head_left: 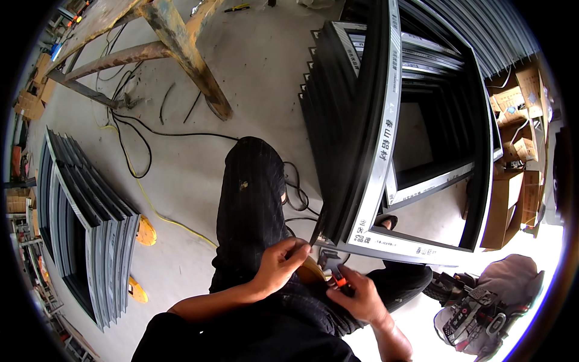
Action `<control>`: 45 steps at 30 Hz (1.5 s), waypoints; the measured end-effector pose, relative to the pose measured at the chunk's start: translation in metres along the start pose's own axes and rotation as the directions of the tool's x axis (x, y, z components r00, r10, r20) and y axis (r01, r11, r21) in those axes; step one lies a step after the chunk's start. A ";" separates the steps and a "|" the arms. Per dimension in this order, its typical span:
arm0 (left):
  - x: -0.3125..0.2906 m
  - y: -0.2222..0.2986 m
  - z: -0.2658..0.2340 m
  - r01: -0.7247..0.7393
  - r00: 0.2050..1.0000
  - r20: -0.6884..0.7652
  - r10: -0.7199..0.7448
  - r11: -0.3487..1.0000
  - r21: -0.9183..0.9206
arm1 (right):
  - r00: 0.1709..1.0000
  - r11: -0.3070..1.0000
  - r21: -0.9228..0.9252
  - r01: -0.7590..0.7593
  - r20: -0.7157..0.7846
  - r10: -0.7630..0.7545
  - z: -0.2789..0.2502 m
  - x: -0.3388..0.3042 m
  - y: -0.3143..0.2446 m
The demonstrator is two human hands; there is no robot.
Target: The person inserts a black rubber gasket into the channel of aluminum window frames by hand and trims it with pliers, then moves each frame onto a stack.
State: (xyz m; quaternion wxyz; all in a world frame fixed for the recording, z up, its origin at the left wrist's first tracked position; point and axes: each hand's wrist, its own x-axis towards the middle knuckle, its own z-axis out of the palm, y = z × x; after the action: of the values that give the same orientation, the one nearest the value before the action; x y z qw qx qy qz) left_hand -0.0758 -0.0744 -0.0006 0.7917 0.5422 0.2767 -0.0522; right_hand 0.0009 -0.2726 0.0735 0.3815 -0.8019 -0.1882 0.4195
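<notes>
A large dark grey metal frame (386, 139) with pale printed film on its face stands tilted in front of me, its lower corner close to both hands. My left hand (281, 265) is closed in a pinch beside that corner; whatever is between the fingertips is too small to make out. In my right hand (360, 297), just below the frame's bottom edge, is a hand tool (332, 260) with a grey blocky head and an orange and black handle. The fingers wrap round the handle, and the tool's exact kind is unclear.
More dark frames (329, 90) stand stacked behind the large one. Another stack of frames (90, 211) rests at left near yellow-orange feet (146, 231). Cables (181, 134) cross the floor by a rusty bench leg (193, 66). Cardboard boxes (503, 208) and a cushioned seat-like object (512, 277) are at right.
</notes>
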 end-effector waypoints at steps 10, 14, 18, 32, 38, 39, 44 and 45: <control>0.002 0.015 -0.007 -0.244 0.969 0.040 0.244 0.920 0.308 | 0.994 0.999 -0.028 -0.032 0.101 0.035 -0.015 0.030 -0.011; 0.006 0.020 -0.011 -0.378 0.925 0.114 0.363 0.844 0.379 | 0.995 0.997 -0.077 -0.012 0.094 0.019 -0.015 0.031 -0.011; 0.007 0.027 -0.014 -0.426 0.902 0.164 0.399 0.766 0.481 | 0.997 0.988 -0.145 0.044 0.064 -0.035 -0.017 0.031 -0.017; 0.009 0.033 -0.013 -0.471 0.867 0.181 0.464 0.643 0.604 | 0.989 0.988 -0.098 0.118 0.101 -0.108 -0.017 0.038 -0.008; 0.011 0.033 -0.015 -0.478 0.863 0.203 0.463 0.615 0.628 | 0.992 0.978 -0.169 0.125 0.052 -0.117 -0.015 0.038 -0.016; 0.010 0.032 -0.014 -0.472 0.865 0.191 0.465 0.621 0.626 | 0.993 0.970 -0.215 0.117 0.039 -0.112 -0.013 0.038 -0.020; 0.007 0.025 -0.007 -0.471 0.850 0.119 0.513 0.639 0.608 | 0.984 0.888 -0.447 0.111 -0.072 -0.160 -0.008 0.026 -0.018; 0.006 0.026 -0.007 -0.442 0.865 0.100 0.492 0.651 0.617 | 0.986 0.885 -0.460 0.062 -0.109 -0.125 -0.006 0.016 -0.014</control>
State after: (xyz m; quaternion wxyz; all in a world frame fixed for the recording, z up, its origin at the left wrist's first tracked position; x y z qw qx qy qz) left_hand -0.0633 -0.0564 0.0164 0.5435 0.8257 0.1246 0.0858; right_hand 0.0156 -0.2568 0.0776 0.2146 -0.8854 -0.2936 0.2895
